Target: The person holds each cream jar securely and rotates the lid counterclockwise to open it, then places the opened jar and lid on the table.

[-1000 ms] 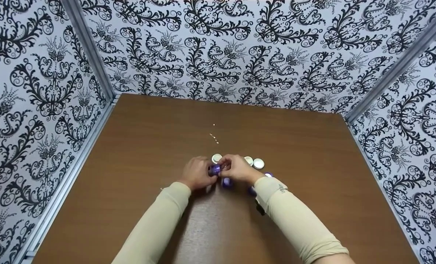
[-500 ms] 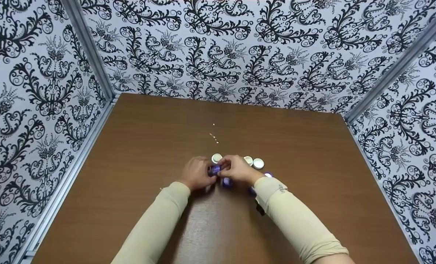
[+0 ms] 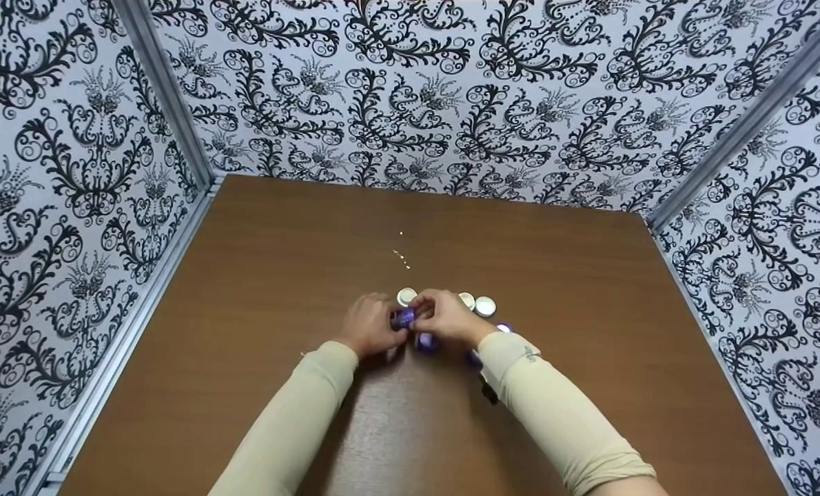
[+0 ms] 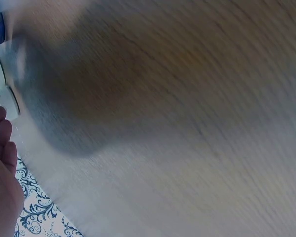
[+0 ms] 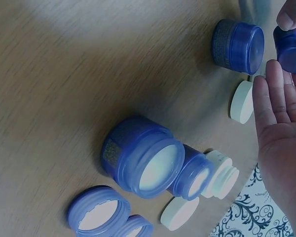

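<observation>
Both hands meet over the middle of the brown table (image 3: 258, 289). Between them is a small purple jar (image 3: 404, 318), which my left hand (image 3: 391, 322) grips from the left and my right hand (image 3: 420, 314) pinches from the right. In the right wrist view the same jar (image 5: 290, 49) sits between the thumb and the fingers (image 5: 274, 94). The left wrist view is blurred and shows only the hand's edge (image 4: 2, 163) over the tabletop.
Three white lids (image 3: 486, 306) lie just beyond the hands, with more purple jars (image 3: 426, 342) beneath the right hand. The right wrist view shows an open larger purple jar (image 5: 145, 160), a smaller one (image 5: 195, 173), a white threaded jar (image 5: 221, 174) and loose purple lids (image 5: 99, 215). Patterned walls (image 3: 93, 172) enclose three sides.
</observation>
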### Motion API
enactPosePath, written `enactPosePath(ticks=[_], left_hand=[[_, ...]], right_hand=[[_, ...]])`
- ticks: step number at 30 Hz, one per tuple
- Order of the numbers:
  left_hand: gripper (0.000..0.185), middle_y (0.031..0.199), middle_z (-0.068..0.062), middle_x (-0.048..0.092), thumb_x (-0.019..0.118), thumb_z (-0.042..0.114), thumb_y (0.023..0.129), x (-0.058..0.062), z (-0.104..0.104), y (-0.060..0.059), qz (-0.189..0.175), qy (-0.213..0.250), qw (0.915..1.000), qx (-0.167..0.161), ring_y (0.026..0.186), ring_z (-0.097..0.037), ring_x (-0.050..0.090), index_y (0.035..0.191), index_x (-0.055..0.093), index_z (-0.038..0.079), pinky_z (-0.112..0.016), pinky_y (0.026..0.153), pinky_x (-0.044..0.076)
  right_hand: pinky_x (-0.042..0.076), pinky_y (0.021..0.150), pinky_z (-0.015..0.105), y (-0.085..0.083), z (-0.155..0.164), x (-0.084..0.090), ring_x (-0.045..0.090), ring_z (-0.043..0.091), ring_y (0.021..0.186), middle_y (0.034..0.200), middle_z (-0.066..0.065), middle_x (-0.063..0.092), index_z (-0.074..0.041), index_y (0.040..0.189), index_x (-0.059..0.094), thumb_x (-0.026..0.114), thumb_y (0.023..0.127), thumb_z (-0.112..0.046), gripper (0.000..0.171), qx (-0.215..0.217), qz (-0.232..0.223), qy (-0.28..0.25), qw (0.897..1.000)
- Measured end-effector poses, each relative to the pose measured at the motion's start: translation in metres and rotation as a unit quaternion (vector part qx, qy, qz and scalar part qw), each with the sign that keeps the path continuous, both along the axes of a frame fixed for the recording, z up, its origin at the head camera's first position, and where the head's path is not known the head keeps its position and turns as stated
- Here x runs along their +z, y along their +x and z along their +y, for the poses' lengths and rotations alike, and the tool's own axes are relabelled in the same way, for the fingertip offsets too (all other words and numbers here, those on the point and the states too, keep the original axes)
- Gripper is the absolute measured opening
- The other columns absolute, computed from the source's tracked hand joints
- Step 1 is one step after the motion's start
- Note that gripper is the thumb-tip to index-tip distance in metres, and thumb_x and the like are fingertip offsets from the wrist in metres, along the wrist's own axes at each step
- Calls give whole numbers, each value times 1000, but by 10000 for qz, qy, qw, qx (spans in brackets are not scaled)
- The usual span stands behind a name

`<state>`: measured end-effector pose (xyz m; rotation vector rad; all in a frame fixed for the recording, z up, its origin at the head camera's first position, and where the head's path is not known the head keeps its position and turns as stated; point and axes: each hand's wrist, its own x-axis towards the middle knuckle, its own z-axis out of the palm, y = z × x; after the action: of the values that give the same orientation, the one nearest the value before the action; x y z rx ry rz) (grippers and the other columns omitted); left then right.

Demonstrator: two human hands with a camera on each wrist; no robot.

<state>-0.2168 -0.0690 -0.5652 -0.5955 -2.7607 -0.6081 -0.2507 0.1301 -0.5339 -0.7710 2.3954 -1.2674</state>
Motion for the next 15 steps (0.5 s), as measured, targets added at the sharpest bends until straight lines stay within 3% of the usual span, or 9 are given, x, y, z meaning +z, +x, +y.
enactPosePath(ticks=[9, 15], left_hand=[[36, 93, -5, 69, 77, 40, 71, 0, 1, 1, -6, 94, 10000, -8, 89, -27, 64, 95, 77, 12, -43, 83, 49], [36, 93, -7, 69, 77, 39, 71, -2, 0, 0, -25, 70, 10000, 60, 92, -28, 65, 95, 77, 11, -43, 86, 49]], right_hand=[[55, 79, 31, 1, 4, 1, 69, 24, 89, 97, 13, 70, 6, 110, 65, 73, 78, 2, 33, -18, 54, -52, 10000], [55, 77, 30, 2, 11, 2, 68, 20, 85, 92, 8, 70, 1, 106, 67, 74, 77, 0, 30, -241, 226, 255, 9991]])
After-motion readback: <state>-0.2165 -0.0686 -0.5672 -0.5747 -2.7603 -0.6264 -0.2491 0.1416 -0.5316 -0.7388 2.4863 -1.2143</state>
